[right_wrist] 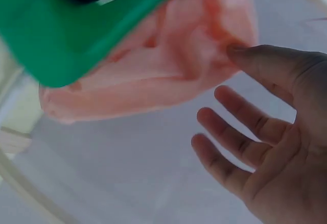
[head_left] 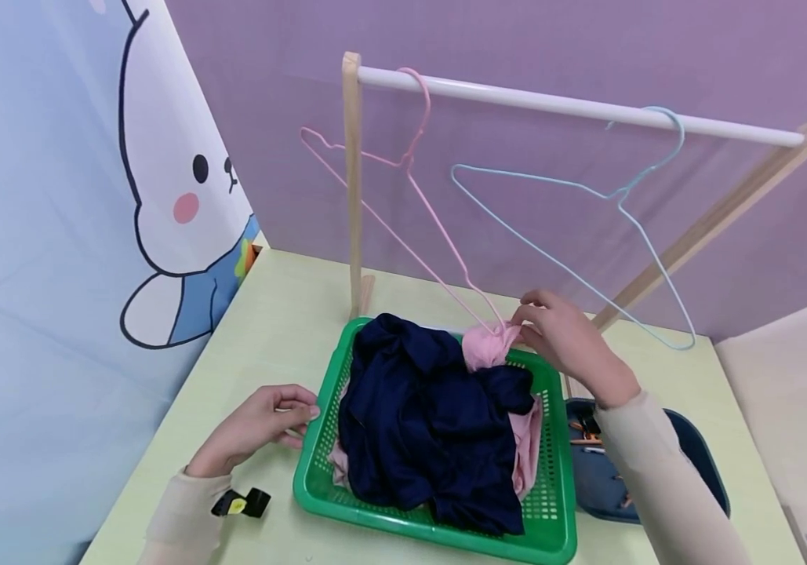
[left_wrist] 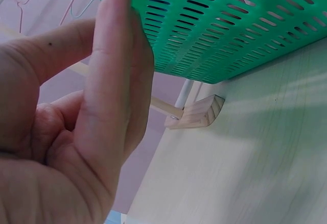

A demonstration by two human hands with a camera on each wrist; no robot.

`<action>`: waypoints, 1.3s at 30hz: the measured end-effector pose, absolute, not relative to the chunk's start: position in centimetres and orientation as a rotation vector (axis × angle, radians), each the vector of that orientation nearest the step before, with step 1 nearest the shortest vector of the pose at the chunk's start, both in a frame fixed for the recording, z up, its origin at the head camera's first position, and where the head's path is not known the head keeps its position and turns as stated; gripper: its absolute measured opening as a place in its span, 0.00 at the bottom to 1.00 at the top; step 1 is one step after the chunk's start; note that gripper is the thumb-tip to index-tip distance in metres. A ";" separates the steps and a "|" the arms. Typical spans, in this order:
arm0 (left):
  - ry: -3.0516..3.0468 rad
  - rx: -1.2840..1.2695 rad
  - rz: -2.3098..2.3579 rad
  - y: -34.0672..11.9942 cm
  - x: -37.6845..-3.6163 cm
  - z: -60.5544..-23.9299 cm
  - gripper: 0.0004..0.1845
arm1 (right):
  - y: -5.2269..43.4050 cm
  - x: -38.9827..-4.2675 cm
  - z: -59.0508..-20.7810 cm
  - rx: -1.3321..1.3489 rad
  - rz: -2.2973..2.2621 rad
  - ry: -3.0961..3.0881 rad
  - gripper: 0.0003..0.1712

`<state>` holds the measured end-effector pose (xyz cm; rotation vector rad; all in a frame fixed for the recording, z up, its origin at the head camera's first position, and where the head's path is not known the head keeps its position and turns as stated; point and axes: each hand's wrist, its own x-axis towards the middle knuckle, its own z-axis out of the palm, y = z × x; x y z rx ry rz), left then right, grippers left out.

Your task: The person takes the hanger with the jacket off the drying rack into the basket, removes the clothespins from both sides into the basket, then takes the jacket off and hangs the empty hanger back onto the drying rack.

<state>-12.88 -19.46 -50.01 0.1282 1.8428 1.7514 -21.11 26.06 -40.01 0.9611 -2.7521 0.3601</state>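
A green plastic basket [head_left: 565, 486] holds a dark navy garment [head_left: 431, 424] heaped over pink cloth. My left hand [head_left: 269, 424] is at the basket's left side, thumb and fingers pinching its rim; the left wrist view shows this hand [left_wrist: 97, 96] from below, against the slotted wall. At the far right corner my right hand [head_left: 565, 337] pinches a bunched pink garment [head_left: 484, 345] between thumb and forefinger. In the right wrist view that pink garment [right_wrist: 189, 45] hangs over the basket's rim [right_wrist: 127, 25], and the hand's [right_wrist: 276, 127] other fingers are spread apart.
Behind the basket stands a rack with wooden legs and a white rail [head_left: 516, 94]. A pink hanger [head_left: 438, 212] and a light blue hanger [head_left: 551, 180] hang from it. A dark blue tray [head_left: 699, 447] with small items sits under my right forearm.
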 end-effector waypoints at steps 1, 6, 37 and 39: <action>1.844 0.131 1.752 -19.4 -12.9 -50.0 0.17 | 25.8 -20.3 -39.6 0.971 0.346 -2.689 0.07; 1.845 0.130 1.755 -19.4 -12.9 -49.8 0.18 | 23.9 -16.0 -38.0 1.025 0.292 -2.463 0.08; 1.851 0.145 1.736 -19.3 -13.0 -49.8 0.18 | 17.5 -12.7 -43.7 1.516 0.540 -3.407 0.47; 1.853 0.144 1.734 -19.3 -13.0 -49.9 0.19 | 17.4 -13.0 -43.8 1.523 0.507 -3.414 0.47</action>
